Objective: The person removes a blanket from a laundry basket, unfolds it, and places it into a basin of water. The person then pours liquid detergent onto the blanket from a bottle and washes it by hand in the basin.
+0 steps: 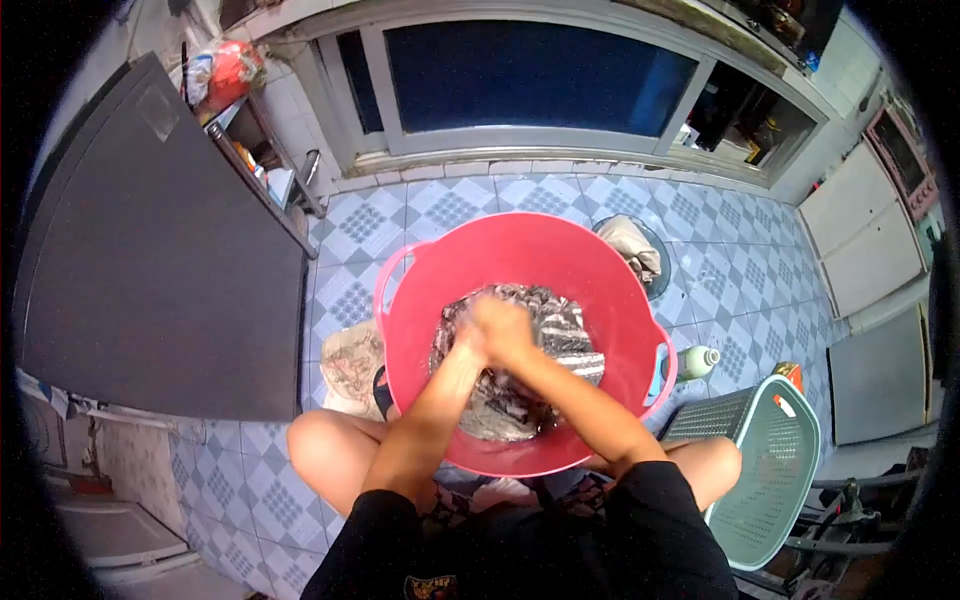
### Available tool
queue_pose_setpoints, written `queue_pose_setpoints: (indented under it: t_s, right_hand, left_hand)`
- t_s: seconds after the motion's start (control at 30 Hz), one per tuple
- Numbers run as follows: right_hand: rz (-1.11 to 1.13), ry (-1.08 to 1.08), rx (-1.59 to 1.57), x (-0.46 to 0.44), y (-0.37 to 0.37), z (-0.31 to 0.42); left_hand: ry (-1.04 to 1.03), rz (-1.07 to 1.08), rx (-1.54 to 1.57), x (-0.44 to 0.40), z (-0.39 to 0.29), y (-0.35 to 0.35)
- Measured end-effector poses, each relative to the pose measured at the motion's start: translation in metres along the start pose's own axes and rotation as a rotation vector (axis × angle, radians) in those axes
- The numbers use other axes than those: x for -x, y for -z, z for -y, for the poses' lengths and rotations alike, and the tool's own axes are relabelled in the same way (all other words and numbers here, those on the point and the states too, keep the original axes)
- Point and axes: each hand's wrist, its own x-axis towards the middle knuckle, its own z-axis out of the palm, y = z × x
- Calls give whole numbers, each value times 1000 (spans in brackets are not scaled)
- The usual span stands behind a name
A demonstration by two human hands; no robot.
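A large pink tub (520, 240) with two side handles stands between my knees. Wet black-and-white patterned cloth (575, 345) lies bunched in its bottom. My left hand (468, 338) and my right hand (506, 328) are pressed together over the cloth, both closed and blurred by motion. Folds of the cloth show right around them, and they appear to grip part of it. My fingertips are mostly hidden.
Behind the tub, a basin (660, 262) holds beige cloth (630, 245). A pale bottle (698, 362) and a green laundry basket (770, 480) are on the right. On the left are a dark grey cabinet-like panel (170, 260) and a floral cloth (352, 365) on the tiles.
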Motion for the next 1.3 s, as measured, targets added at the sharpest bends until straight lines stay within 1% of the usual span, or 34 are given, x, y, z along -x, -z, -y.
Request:
queue_pose_setpoints:
  t_s: [0.07,0.1,0.13,0.17,0.2,0.23,0.27,0.33,0.37,0.4,0.43,0.47,0.53,0.57,0.6,0.67,0.7,0.73,0.77,0.8,0.87,0.9,0.93,0.97,1.0,1.03,1.07,1.13,1.17,1.2,1.23,1.27,1.3]
  right_hand:
    - [-290,-317,-157,-19,-10,-38]
    - [-292,-312,-158,-17,-12,-35]
    - [-317,-335,-191,-13,-14,-32]
    - [-337,-357,-220,-7,-16,-31]
    - [-382,-271,-275,3,-14,-16]
    - [-313,-180,-292,15,-10,4]
    - [-239,-93,-310,26,-8,16]
    - [-264,-127,-289,27,-7,11]
    - [-293,-146,-270,25,-5,7]
    - [-309,-282,-209,16,-19,-18]
    - [-298,-428,-221,5,-13,-36]
    - [-287,-574,-231,-2,-9,-48]
    - [-329,-523,-280,-2,-20,-46]
    - [-329,-503,-336,2,-12,-26]
    - [-273,-438,-305,12,-9,-7]
    - [-302,-77,-263,28,-11,19]
    - [-258,-43,-182,28,-10,16]
    - [-329,-78,-107,23,-12,2]
    - [-299,-266,-145,14,-12,-18]
    - [-274,-445,-179,2,-10,-40]
    - [-259,-478,31,-4,-3,-77]
    - [-217,-531,68,-8,3,-89]
    - [-159,-591,108,-5,6,-101]
    - [-177,-645,141,-2,10,-113]
    - [-194,-696,176,2,14,-126]
    - [-145,-749,195,6,13,-143]
    - [-21,-825,236,4,19,-147]
    - [127,-641,307,9,24,-149]
    - [177,-539,104,6,25,-143]
    - [225,-432,-94,2,23,-138]
    - [353,-376,-320,4,3,-148]
    - [531,-399,-175,5,19,-131]
    - [571,-431,41,4,31,-121]
  left_hand:
    - [352,-272,-67,15,-13,-16]
    - [336,-525,-184,14,-12,-46]
    - [315,-771,-305,9,-11,-62]
    - [341,-850,-163,2,-6,-46]
    - [345,-851,-158,-1,-3,-23]
    - [292,-737,-156,1,0,6]
    - [242,-627,-148,7,0,15]
    - [200,-517,-140,11,10,26]
    - [219,-610,-249,13,8,-6]
    - [328,-670,-388,9,0,-29]
    - [447,-720,-517,6,-7,-51]
    - [446,-717,-520,6,-3,-48]
    - [362,-644,-252,0,2,-39]
    - [395,-921,-555,1,0,-50]
    - [249,-531,-96,2,12,-3]
    - [276,-561,-123,14,13,-4]
    - [293,-571,-160,15,12,-8]
    - [310,-578,-201,16,8,-13]
    - [325,-583,-244,15,4,-17]
    - [457,-497,-261,7,-2,-19]
    - [468,-462,-209,-3,10,4]
    - [472,-703,-391,1,-8,-57]
    - [392,-732,-472,1,-10,-43]
    - [315,-764,-559,0,-12,-30]
    - [227,-605,-504,2,-17,-13]
    - [36,-525,-705,1,-16,2]
    - [161,-658,-825,3,-24,-18]
    - [149,-600,-1164,3,-14,9]
    - [283,-613,-1218,4,-12,5]
    - [258,-592,-1261,5,-3,10]
    - [199,-542,-1510,8,3,15]
    - [135,-482,-1758,14,4,2]
    - [64,-455,-2036,24,6,-21]
